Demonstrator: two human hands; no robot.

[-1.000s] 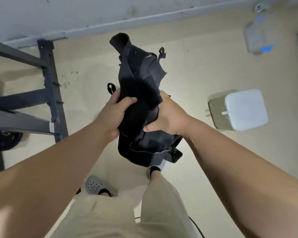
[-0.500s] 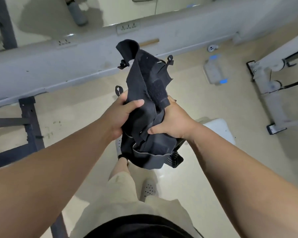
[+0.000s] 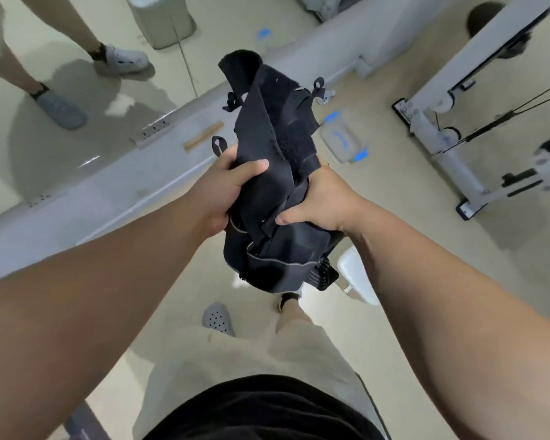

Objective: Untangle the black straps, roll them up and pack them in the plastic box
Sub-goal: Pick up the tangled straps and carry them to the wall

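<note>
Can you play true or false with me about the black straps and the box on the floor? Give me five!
1. The left hand and the right hand both grip the black straps. True.
2. The black straps are packed in the plastic box. False: the box sits on the floor, apart from the straps, which are up in the hands.
3. The plastic box has blue parts. True.
4. The black straps are rolled up neatly. False: they are one crumpled bunch with ends and loops sticking out.
5. The person is barefoot. False: a grey shoe with holes shows below the hands.
</note>
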